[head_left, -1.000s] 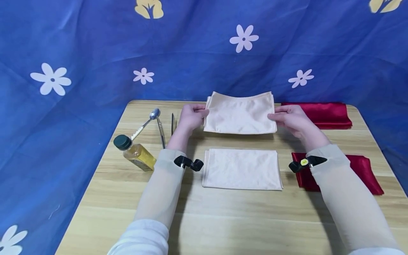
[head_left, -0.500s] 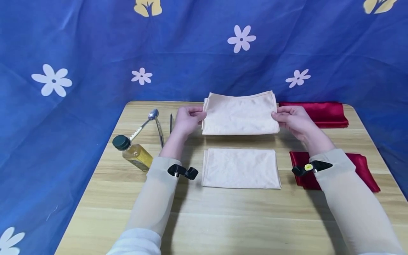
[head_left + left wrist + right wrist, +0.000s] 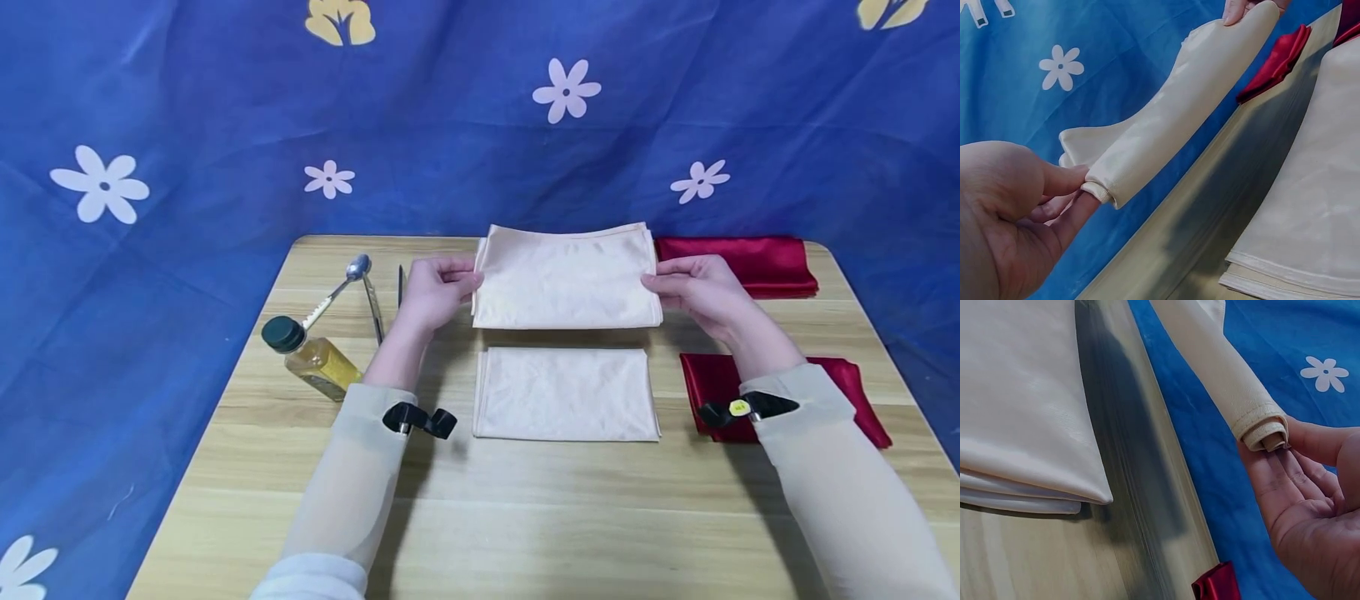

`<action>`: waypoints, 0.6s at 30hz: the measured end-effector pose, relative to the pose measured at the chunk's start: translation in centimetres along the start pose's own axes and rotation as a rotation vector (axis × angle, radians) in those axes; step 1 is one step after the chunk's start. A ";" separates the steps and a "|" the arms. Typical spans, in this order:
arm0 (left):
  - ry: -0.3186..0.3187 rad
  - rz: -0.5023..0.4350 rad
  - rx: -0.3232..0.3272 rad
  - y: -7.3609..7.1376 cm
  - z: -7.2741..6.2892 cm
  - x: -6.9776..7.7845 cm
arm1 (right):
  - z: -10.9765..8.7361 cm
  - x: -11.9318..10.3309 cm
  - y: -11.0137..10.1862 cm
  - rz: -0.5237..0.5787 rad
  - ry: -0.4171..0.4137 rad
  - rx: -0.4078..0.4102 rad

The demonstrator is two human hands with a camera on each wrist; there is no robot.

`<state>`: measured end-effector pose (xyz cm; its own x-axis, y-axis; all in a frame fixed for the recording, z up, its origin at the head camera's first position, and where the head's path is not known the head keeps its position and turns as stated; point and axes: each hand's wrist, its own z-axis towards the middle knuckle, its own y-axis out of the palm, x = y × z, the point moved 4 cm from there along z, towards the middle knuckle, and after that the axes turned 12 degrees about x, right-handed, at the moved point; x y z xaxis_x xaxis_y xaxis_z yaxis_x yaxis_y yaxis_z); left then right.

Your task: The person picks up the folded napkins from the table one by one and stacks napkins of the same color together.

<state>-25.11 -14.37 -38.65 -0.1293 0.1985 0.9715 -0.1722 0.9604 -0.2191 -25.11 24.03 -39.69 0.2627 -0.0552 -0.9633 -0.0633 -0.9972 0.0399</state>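
A folded cream satin cloth (image 3: 566,279) is held up above the far part of the table, its layers showing at the ends. My left hand (image 3: 437,292) pinches its left end between thumb and fingers. At the opposite end, my right hand (image 3: 697,292) pinches it the same way. From the right wrist view, the cloth's end (image 3: 1263,432) looks rolled over on itself between thumb and fingers. Nearer to me, a second folded cream cloth (image 3: 566,396) lies flat on the wooden table (image 3: 525,517), just below the raised one.
Two folded dark red cloths lie at the right, one far (image 3: 772,267) and one near (image 3: 840,392), the latter partly behind my right forearm. On the left stand a green-capped bottle (image 3: 318,362), a spoon (image 3: 358,268) and tongs-like metal (image 3: 373,308). A blue flowered curtain (image 3: 450,108) hangs behind.
Both hands have drawn the raised cream cloth slightly toward me and a little lower in the head view. The hands stand slightly farther apart; their grip stays. The lower cloth has stayed put.
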 end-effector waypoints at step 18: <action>-0.013 0.039 -0.056 -1.2 -2.8 0.1 | -3.1 -0.1 -0.1 -0.041 0.004 -0.052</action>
<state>-22.23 -14.91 -38.03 -0.1479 0.2335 0.9610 -0.1117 0.9616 -0.2508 -22.12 23.95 -38.76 0.2679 -0.0147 -0.9633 -0.0028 -0.9999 0.0145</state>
